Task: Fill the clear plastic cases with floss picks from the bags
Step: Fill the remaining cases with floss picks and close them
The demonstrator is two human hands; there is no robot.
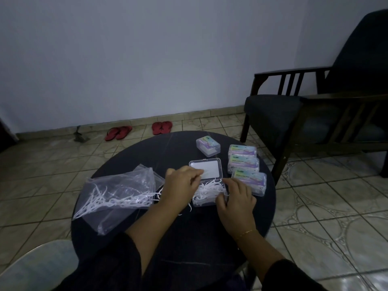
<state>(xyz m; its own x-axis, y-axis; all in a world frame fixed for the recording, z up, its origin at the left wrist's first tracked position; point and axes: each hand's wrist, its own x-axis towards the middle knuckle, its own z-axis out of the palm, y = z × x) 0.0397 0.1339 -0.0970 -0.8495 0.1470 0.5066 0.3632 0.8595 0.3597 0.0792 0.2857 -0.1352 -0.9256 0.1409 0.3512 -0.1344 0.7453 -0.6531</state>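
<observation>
Both hands crowd the open case [206, 189]: left hand [181, 185] pinches picks, right hand [236, 198] has relaxed fingers resting on it. Bags [117, 196] left, four shut cases [244, 162] right on the bench [147, 148].

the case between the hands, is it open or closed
Open. The case has its lid swung back flat on the table, and white floss picks heap loosely in its base.

Left of the left hand [182, 186] lies a crumpled clear plastic bag [117, 192]; right of the right hand [235, 199], three closed clear cases [244, 162] crowd the round dark desk [168, 148].
</observation>
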